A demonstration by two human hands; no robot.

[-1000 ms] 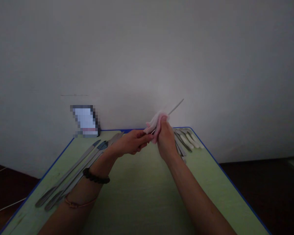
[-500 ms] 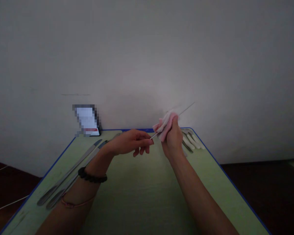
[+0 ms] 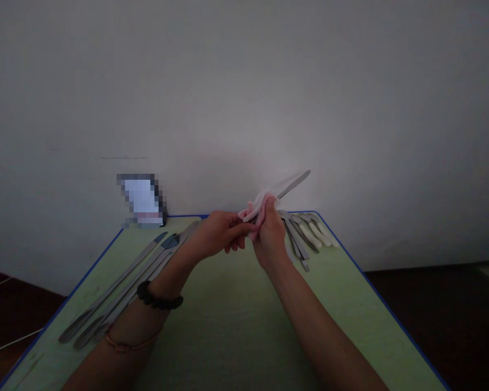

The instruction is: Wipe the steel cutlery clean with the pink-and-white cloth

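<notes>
At the frame's centre, the right hand (image 3: pixel 272 231) is clamping a pink cloth (image 3: pixel 261 210) around the knife (image 3: pixel 295 183), while the left hand (image 3: pixel 218 233) is pinching its lower-left end, partly hidden. The knife's long axis is running from lower left to upper right, the bare end projecting beyond the right hand, the nearer one. Other utensils (image 3: pixel 311 235) are lying at left and right on the green table (image 3: pixel 232 326).
</notes>
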